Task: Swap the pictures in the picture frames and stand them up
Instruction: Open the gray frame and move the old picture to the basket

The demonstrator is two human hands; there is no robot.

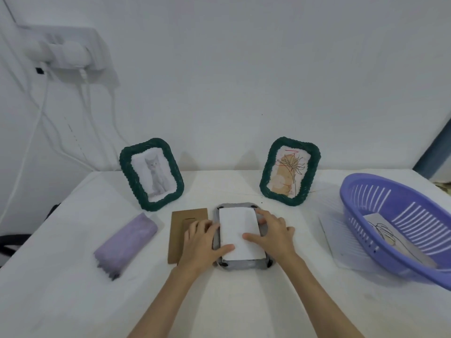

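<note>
A grey picture frame [240, 264] lies face down at the table's middle, with a white picture [238, 228] lying blank side up in its opening. My left hand [203, 242] rests on the frame's left edge, its thumb pressing the picture's lower left. My right hand [272, 231] lies flat on the frame's right side, thumb on the picture. The brown cardboard backing [181, 224] lies flat just left of the frame, partly under my left hand. Two green woven frames stand at the back: one with a cat picture [151, 173], one with a plant drawing [290, 170].
A folded purple cloth [125, 242] lies at the left. A purple slotted basket [400, 223] at the right holds a picture with a line drawing [388, 236] and sits on a white sheet. Cables hang from a wall socket at the far left.
</note>
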